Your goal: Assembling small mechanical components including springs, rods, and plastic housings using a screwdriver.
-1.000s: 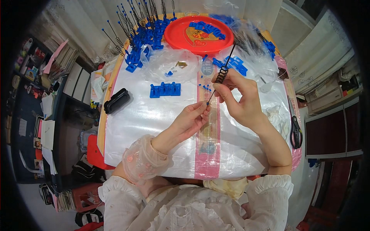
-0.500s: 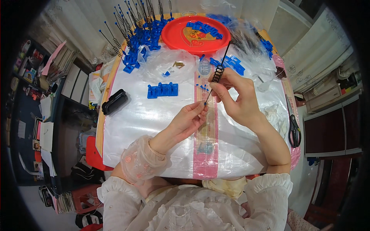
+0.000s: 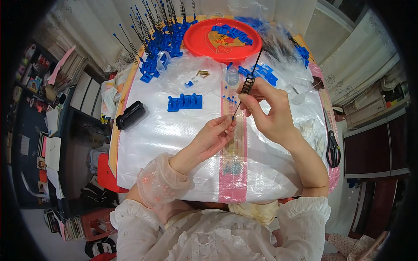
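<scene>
My right hand (image 3: pixel 269 103) pinches a black wire rod with a coiled spring section (image 3: pixel 248 83), held at a slant above the table. The rod's upper end points away from me, and its lower end reaches the fingertips of my left hand (image 3: pixel 221 129). Those left fingers are closed on a small blue cap (image 3: pixel 233 117) at the rod's lower tip; whether the cap is fully on the rod cannot be seen. Just beyond the fingers lie several tiny blue caps (image 3: pixel 229 98). A blue plastic base (image 3: pixel 185 102) with raised parts rests to the left of my hands.
At the far left stand blue bases (image 3: pixel 167 43) bearing upright spring rods. A red basin (image 3: pixel 198 43) holding blue parts sits at the back. Brass-coloured pins (image 3: pixel 203 73) lie on a clear plastic bag (image 3: pixel 174 74). A black case (image 3: pixel 130 115) is at left, scissors (image 3: pixel 333 150) at right.
Both hands keep the same grip on the rod and cap. The whole view has shifted very slightly; nothing else has visibly moved.
</scene>
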Available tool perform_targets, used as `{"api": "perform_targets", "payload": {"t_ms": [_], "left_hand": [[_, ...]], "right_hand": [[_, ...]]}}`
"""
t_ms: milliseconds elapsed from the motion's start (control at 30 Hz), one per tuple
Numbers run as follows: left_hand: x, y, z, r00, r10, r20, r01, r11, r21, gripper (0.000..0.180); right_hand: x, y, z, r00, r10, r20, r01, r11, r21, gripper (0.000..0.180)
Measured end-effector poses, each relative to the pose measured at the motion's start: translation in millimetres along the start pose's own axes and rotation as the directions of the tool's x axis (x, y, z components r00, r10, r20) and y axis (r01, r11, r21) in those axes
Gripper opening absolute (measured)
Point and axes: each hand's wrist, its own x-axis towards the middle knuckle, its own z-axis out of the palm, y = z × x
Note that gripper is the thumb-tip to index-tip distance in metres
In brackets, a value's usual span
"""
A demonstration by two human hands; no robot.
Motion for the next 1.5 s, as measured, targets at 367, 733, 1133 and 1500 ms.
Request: {"api": "perform_targets", "payload": {"t_ms": [367, 733, 1133, 1500], "left_hand": [[0.9, 0.0, -1.1, 1.000, 0.000, 0.008, 0.000, 1.000, 0.007, 0.018], [2.2, -0.9, -3.1, 1.000, 0.002, 0.002, -0.002, 1.000, -0.004, 0.017], [-0.4, 0.2, 4.7, 0.999, 0.019, -0.031, -0.018, 0.999, 0.043, 0.017], [2.1, -0.8, -2.6, 1.000, 0.005, 0.017, -0.004, 0.999, -0.041, 0.017]], "right_hand": [[1.4, -3.6, 0.4, 1.000, -0.015, -0.008, 0.015, 1.000, 0.000, 0.004], [1.1, -2.9, -0.3, 1.000, -0.015, -0.002, 0.015, 1.000, -0.002, 0.005], [0.1, 1.2, 0.1, 1.000, -0.021, -0.004, 0.021, 1.000, 0.005, 0.014], [0.1, 0.7, 0.2, 1.000, -0.032, -0.001, 0.032, 0.999, 0.006, 0.013]]}}
